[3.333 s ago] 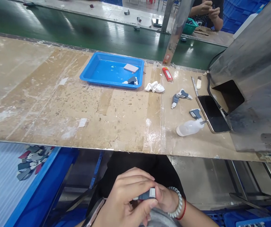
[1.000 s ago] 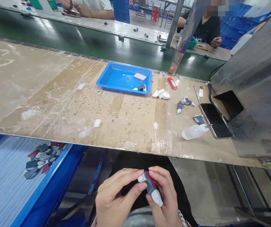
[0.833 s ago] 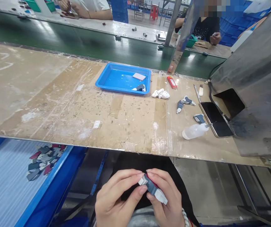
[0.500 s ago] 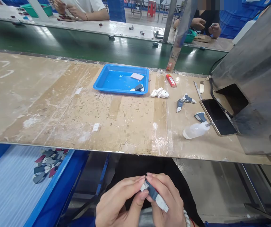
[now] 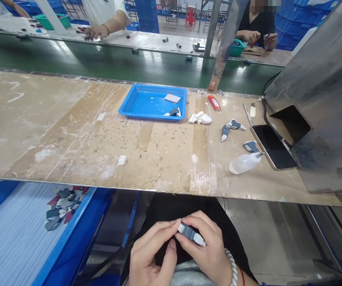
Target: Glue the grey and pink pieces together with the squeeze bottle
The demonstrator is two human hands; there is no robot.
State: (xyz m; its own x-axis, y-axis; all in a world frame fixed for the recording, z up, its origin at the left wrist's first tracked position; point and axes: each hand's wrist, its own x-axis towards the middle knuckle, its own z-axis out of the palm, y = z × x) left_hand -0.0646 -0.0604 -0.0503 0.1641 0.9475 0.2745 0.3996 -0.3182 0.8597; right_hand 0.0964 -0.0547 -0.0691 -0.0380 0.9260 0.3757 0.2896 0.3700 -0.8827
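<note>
Low in the view, over the lap, a small dark blue-grey and white piece [image 5: 190, 233] is pinched between the thumb and fingers of my right hand [image 5: 208, 246]. The fingertips of my left hand [image 5: 154, 252] touch its upper left end, while the left thumb stands off below it. Beyond them on the worktable [image 5: 159, 159], a blue tray [image 5: 142, 116] holds a similar piece [image 5: 174, 112] and a pale flat block [image 5: 172, 98]. To the right lie more such pieces [image 5: 230, 128], another one [image 5: 250, 146] and a white squeeze bottle [image 5: 244, 163].
A phone [image 5: 274, 147], a red lighter [image 5: 214, 103] and crumpled white tissue [image 5: 200, 118] lie on the table. A metal housing [image 5: 332, 103] stands right. Lower left is a blue bin [image 5: 16, 234] with many pieces. Two people work beyond the green conveyor [image 5: 99, 65].
The piece has turned in my right hand, and my left thumb has come away from it. Small items on the conveyor have shifted left. A person across now reaches down to the far table.
</note>
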